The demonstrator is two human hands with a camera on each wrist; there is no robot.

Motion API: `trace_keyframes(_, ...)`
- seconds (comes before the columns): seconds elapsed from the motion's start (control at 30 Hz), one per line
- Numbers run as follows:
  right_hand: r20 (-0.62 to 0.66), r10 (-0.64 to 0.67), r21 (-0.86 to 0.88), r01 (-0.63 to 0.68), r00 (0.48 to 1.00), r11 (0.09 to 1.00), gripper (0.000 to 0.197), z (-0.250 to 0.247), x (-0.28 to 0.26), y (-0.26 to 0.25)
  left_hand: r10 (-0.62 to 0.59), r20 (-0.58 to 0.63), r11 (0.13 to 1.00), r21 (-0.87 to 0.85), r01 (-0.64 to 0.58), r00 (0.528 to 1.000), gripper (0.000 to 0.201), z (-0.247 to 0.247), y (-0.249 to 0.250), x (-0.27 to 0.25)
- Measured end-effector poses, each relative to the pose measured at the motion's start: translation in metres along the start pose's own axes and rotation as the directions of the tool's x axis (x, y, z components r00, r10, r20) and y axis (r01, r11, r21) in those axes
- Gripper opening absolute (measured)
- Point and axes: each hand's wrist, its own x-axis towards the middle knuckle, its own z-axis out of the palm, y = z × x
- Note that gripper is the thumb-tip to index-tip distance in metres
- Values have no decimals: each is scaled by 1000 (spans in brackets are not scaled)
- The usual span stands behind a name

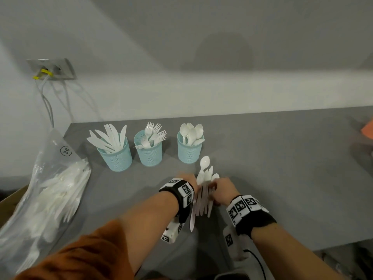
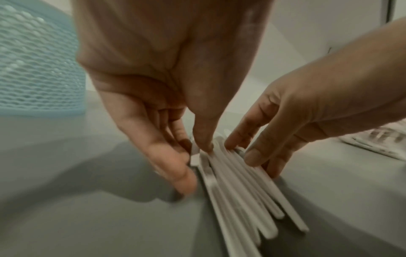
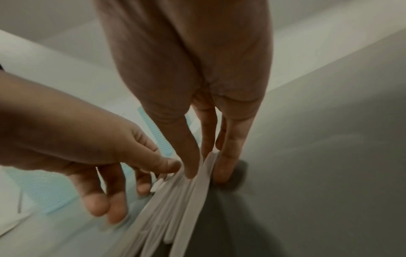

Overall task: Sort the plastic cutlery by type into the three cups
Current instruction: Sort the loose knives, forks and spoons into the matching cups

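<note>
Three teal mesh cups stand in a row at the back of the grey table: the knife cup (image 1: 116, 156), the fork cup (image 1: 149, 155) and the spoon cup (image 1: 189, 152). In front of the spoon cup lies a fanned bundle of white spoons (image 1: 203, 196), bowls pointing towards the cups. My left hand (image 1: 189, 179) is at the bundle's left and my right hand (image 1: 223, 185) at its right. The left hand (image 2: 194, 165) pinches the spoon handles (image 2: 241, 191) between thumb and fingers. In the right wrist view the right hand (image 3: 206, 173) has its thumb on the bundle (image 3: 175, 208) and its fingers along the right side.
A clear plastic bag (image 1: 54, 195) of white cutlery, marked 36, lies at the table's left end over a cardboard box (image 1: 10, 201). A wall socket (image 1: 53, 68) with cables hangs at the back left. Something orange (image 1: 367, 128) sits at the far right edge.
</note>
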Motion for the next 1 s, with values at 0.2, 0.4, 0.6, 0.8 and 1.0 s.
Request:
trace_keyframes(0.2, 36, -35, 52, 33, 999, 998, 29, -1, 3, 0, -1, 9, 997, 75, 1, 1000, 36, -23, -8, -8)
trace_keyframes(0.4, 80, -81, 102, 73, 993, 992, 39, 3, 4, 2, 24, 100, 995, 98, -34, 995, 27, -18, -22, -30)
trace_keyframes(0.6, -31, 4, 134, 0, 1000, 991, 32, 2, 7, -14, -22, -47, 994, 102, 27, 999, 67, -4, -17, -28)
trace_keyframes(0.8, -67, -64, -110, 56, 996, 992, 62, -4, 33, -16, -101, -103, 962, 245, 124, 990, 104, 9, 6, -24)
trace_keyframes(1.0, -10, -111, -178, 108, 994, 978, 65, -4, 39, -10, -2, -106, 935, 351, 40, 994, 91, 7, -1, -19)
